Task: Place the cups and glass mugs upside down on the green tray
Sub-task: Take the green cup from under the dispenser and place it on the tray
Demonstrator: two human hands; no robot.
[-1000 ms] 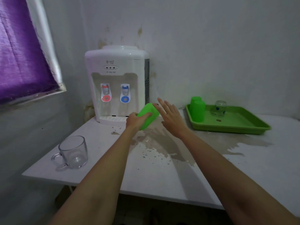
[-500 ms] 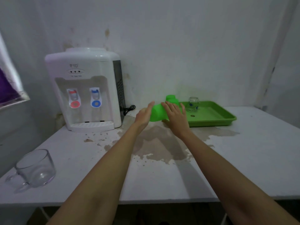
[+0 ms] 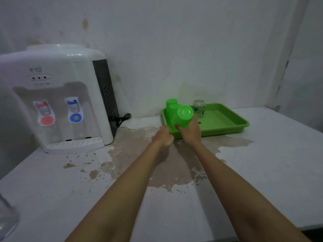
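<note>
The right hand (image 3: 191, 131) holds 1 green cup (image 3: 181, 118), bottom up, over the tray (image 3: 225, 122); the left hand (image 3: 163, 136) seems loosely curled, holding nothing.

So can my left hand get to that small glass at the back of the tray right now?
Probably not easily: the left hand is free, but the held green cup and right hand sit before the small glass.

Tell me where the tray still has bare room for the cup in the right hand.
The green tray is bare across its middle and right, from the glass mug to the right rim. Its left end is crowded: two green cups stand there, upside down, with the held cup in the right hand just in front. The left hand is at the tray's left front corner.
</note>
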